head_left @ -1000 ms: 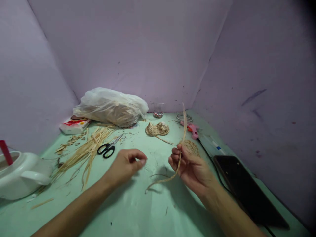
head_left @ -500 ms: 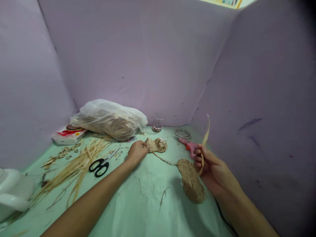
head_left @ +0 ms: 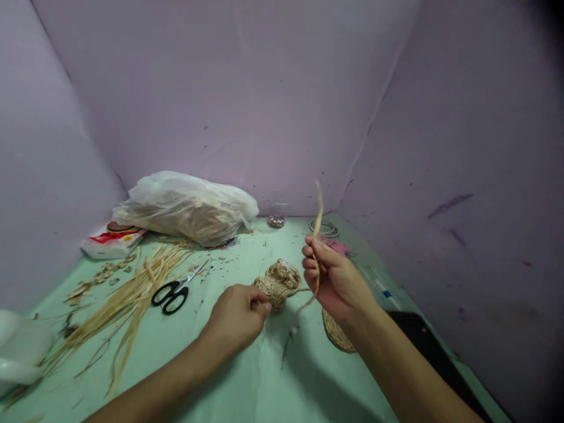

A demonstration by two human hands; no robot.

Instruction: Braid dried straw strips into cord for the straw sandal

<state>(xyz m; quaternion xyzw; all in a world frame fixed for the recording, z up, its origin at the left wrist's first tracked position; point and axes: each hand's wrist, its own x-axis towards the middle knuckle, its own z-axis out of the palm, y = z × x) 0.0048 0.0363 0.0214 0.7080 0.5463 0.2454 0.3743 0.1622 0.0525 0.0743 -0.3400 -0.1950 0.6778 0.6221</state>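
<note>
My left hand (head_left: 240, 311) is closed, its fingertips pinching the near left edge of a small coiled piece of braided straw cord (head_left: 281, 281). The piece is tilted and its far end is rolled up. My right hand (head_left: 337, 279) is closed on a pale straw strand (head_left: 319, 214), whose frayed tip points up and whose twisted tail hangs below the fingers. Under the right wrist lies an oval sole-shaped pad of coiled cord (head_left: 335, 333), mostly hidden. A thin cord runs from the small piece to behind the right hand.
Black-handled scissors (head_left: 171, 296) and loose straw strips (head_left: 127, 299) lie left. Behind stand a plastic bag (head_left: 189, 205), a red-white box (head_left: 112, 242) and a bead jar (head_left: 277, 221). Wire rings (head_left: 324, 228) and a partly hidden pink glue gun (head_left: 335, 245) are back right; a flat black object (head_left: 423, 341) lies right.
My left hand has drawn the small coiled piece nearer and tilted it up. My right hand has moved left with the strand, now covering much of the oval pad.
</note>
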